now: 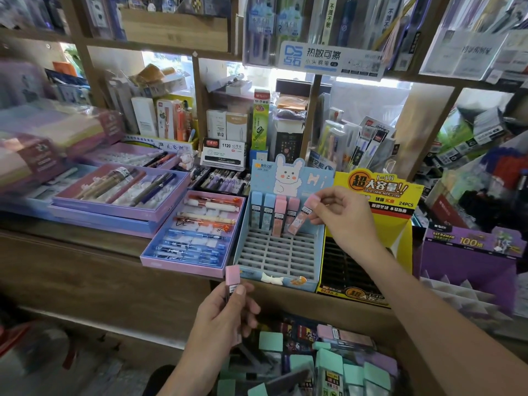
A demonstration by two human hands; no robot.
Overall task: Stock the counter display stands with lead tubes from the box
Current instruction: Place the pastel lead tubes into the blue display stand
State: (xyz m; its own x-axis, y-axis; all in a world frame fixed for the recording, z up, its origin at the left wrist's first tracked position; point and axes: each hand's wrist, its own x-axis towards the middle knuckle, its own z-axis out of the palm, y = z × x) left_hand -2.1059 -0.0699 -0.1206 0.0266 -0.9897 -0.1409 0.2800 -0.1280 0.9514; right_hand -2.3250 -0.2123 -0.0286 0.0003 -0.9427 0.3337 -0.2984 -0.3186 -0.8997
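Observation:
A blue bunny display stand with a grey slotted grid sits on the wooden counter. Its back row holds several upright lead tubes, blue and pink. My right hand pinches a pink lead tube, tilted, with its lower end at the back row. Below the counter edge, my left hand grips another pink-capped lead tube upright. A box of loose lead tubes, mint, pink and lilac capped, lies below my hands.
A yellow and black display stand stands right of the blue one, and a purple stand further right. Pen gift trays lie to the left. Crowded shelves of stationery rise behind the counter.

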